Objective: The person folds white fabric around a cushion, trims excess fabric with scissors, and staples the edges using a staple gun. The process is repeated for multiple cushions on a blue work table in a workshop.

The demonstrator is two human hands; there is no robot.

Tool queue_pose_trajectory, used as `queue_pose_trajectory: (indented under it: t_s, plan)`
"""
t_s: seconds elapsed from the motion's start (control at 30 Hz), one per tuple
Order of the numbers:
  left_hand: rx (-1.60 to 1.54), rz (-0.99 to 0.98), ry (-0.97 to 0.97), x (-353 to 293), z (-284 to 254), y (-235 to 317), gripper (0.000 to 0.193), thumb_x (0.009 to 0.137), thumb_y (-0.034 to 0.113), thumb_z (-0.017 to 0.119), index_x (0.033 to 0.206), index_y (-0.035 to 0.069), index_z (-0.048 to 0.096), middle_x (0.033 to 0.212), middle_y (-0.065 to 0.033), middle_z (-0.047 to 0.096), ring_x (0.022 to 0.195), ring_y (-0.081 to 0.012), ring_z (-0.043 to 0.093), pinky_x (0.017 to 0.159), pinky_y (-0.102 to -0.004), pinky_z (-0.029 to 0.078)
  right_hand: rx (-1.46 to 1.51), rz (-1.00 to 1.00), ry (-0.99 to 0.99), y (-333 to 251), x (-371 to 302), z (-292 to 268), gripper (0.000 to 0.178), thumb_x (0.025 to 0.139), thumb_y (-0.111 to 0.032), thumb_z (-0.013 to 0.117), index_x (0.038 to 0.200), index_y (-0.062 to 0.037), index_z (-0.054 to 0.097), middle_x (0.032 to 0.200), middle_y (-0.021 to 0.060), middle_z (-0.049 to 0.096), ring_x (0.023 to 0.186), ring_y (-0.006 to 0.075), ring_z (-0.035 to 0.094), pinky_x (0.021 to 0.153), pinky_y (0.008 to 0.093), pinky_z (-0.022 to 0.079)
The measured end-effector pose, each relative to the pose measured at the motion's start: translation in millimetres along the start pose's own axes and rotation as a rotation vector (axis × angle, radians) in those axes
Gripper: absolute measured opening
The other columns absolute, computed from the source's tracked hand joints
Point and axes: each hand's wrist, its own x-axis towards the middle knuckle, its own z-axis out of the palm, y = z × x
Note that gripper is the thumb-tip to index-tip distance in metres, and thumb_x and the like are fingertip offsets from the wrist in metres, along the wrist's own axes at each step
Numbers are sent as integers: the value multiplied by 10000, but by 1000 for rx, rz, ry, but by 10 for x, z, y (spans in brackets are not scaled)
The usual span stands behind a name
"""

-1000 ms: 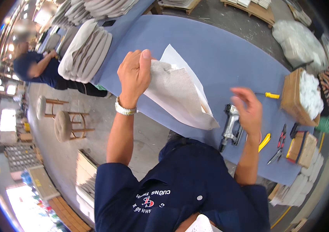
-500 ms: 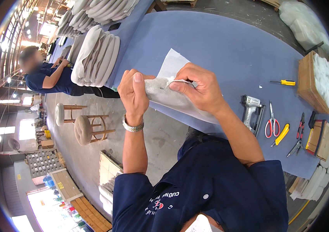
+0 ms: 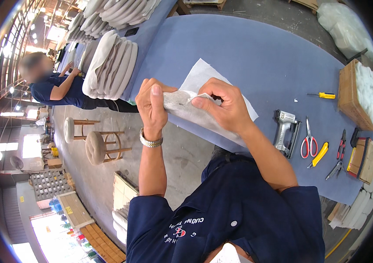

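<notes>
Near the table's front edge, my two hands hold up a light grey fabric piece [image 3: 208, 122]. My left hand [image 3: 152, 105] is closed on its left end, with the thumb upright on the near side. My right hand [image 3: 227, 103] pinches a fold of the fabric's upper edge between thumb and fingers. Behind the hands spreads a white cloth sheet [image 3: 200, 75], which seems to belong to the same piece; their join is hidden. A silver watch sits on my left wrist.
On the blue-grey table [image 3: 239, 44] to the right lie a staple gun [image 3: 285, 131], red-handled scissors [image 3: 309, 142], a yellow cutter [image 3: 319, 155], a screwdriver [image 3: 324, 95] and pliers [image 3: 335, 170]. A carton of white stuffing [image 3: 348, 94] stands beyond. Stacked grey cushions [image 3: 112, 65] and a co-worker [image 3: 59, 85] are left.
The white sheet has spread out more to the right behind my right hand. My right hand has shifted slightly down and left, still pinching the fabric edge. The left hand barely moves.
</notes>
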Motion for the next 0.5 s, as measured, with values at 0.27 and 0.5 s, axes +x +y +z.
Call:
queue_pose_trajectory:
  t_s: [0.27, 0.5]
  plan:
    - [-176, 36, 0, 27, 95, -60, 543, 1084, 293, 403, 778, 3, 746, 789, -92, 735, 725, -199, 595, 739, -361, 423, -89, -186, 32, -217, -331, 23, 196, 836, -121, 865, 839, -42, 685, 878, 67, 688, 757, 165, 627, 668, 298, 471]
    - [-134, -2, -11, -149, -40, -7, 577, 1076, 311, 387, 808, -65, 734, 833, -175, 710, 821, -277, 660, 791, -400, 518, -79, -21, 17, -77, -637, -240, 222, 853, -143, 803, 1021, -25, 720, 1017, 116, 699, 885, 220, 651, 819, 341, 505]
